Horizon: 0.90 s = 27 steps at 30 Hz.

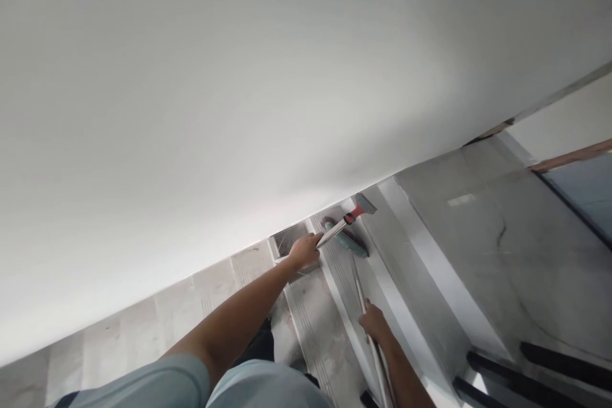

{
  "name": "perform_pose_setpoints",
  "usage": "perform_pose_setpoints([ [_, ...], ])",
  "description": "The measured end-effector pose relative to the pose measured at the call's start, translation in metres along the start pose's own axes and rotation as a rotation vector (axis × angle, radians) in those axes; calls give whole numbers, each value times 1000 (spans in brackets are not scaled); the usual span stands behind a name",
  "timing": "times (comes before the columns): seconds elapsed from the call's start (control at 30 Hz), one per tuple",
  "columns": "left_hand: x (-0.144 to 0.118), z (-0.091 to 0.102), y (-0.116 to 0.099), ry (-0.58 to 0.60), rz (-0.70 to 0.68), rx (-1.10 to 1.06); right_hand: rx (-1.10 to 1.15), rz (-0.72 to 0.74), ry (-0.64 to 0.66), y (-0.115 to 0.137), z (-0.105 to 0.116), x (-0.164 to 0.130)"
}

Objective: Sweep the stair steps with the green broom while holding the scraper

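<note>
My left hand (305, 252) is closed around the pale handle of a scraper (337, 229). The scraper has a red and black collar and a flat grey blade, which points up and right near the foot of the white wall. My right hand (375, 323) grips the long pale stick of a broom (357, 284). Its green head (352, 243) rests on a stair tread, just below the scraper and partly behind it. Left of my left hand, against the wall, lies a square-edged, pale-rimmed thing (291, 239) that I cannot make out clearly.
A large white wall (239, 108) fills the upper view. Grey stone steps (406, 255) with grooved edges lead down to a landing (516, 248). Dark railing bars (521, 379) stand at the lower right. Another flight's smudged treads (176, 293) run along the wall at left.
</note>
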State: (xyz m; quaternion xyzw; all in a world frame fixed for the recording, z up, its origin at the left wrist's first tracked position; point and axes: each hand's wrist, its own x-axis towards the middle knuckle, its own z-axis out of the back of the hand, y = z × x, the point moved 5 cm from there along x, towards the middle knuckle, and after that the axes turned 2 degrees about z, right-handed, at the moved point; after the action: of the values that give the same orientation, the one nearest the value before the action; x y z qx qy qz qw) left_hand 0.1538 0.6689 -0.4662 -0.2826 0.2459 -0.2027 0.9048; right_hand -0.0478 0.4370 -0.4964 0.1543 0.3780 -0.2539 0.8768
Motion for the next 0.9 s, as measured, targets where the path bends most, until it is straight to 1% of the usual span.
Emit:
perform_pose_setpoints([
  [0.07, -2, 1, 0, -7, 5, -7, -21, 19, 4, 15, -1, 13],
  [0.13, -5, 3, 0, -14, 5, -15, -26, 64, 58, 14, -3, 13],
  [0.17, -6, 4, -1, -17, 4, -19, -22, 92, 98, 6, -2, 9],
  [0.23, -8, 7, -1, -20, -2, -28, -25, 123, 164, -16, 3, -3],
  [0.3, -9, 9, -2, -18, -9, -35, -67, 118, 157, -34, 14, -11],
  [0.33, -10, 10, -1, -16, -11, -38, -90, 96, 124, -36, 19, -11],
  [0.37, -10, 10, -1, -15, -11, -41, -98, 65, 87, -32, 24, -8],
  [0.4, -10, 10, -1, -15, -9, -43, -84, 34, 59, -23, 26, -2],
  [0.47, -11, 10, 0, -15, -4, -48, -25, -11, 46, 6, 20, 10],
  [0.53, -11, 9, 1, -11, -4, -56, -2, 20, 65, 33, 8, 18],
  [0.57, -12, 9, 1, -9, -6, -60, -11, 66, 84, 40, 2, 17],
  [0.6, -12, 9, 1, -9, -9, -64, -29, 113, 111, 41, -3, 12],
  [0.63, -12, 10, 1, -11, -11, -68, -51, 146, 143, 36, -6, 5],
  [0.67, -13, 10, 1, -14, -14, -72, -75, 164, 180, 25, -8, -4],
  [0.73, -13, 11, 0, -16, -22, -78, -122, 141, 237, -4, -5, -24],
  [0.8, -12, 11, 0, -8, -26, -82, -159, 86, 209, -24, 4, -35],
  [0.83, -12, 11, 0, -4, -24, -83, -158, 60, 174, -26, 10, -35],
  [0.9, -11, 9, 0, 2, -15, -83, -125, 20, 85, -14, 16, -27],
])
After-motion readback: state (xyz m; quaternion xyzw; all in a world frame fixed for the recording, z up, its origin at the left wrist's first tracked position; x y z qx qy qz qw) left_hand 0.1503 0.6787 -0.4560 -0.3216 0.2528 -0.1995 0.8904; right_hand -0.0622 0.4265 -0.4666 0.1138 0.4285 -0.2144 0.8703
